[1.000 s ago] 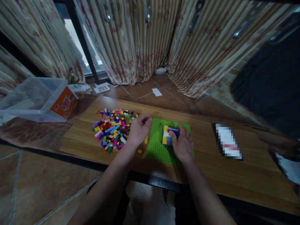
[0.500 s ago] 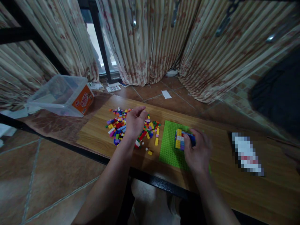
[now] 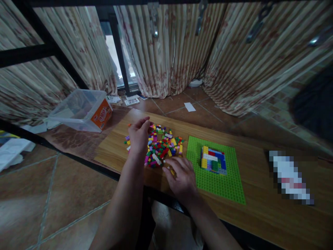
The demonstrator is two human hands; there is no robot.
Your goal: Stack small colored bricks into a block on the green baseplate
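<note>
My left hand [image 3: 138, 137] is over the left side of a pile of toy building bricks [image 3: 158, 147], its thumb and fingers pinched together. Whatever they hold, if anything, is too small to make out. By the pile's front right edge, my right hand [image 3: 182, 175] curves low over the tabletop, thumb and fingers apart around a small yellow brick [image 3: 171, 170]. On the green baseplate [image 3: 221, 191] sits a low block of joined bricks [image 3: 213, 160] in yellow, white, red, blue and green. Neither hand touches it.
The wooden tabletop [image 3: 260, 201] carries the pile and baseplate. A blurred-out white object [image 3: 290, 177] lies at the right. To the far left stands a clear plastic box [image 3: 78, 109] with an orange label. Curtains [image 3: 166, 52] hang behind, and papers [image 3: 132, 100] lie on the floor.
My right hand has let go of the brick block on the baseplate and moved left to the pile's edge. My left hand has shifted left over the pile. The view has shifted slightly.
</note>
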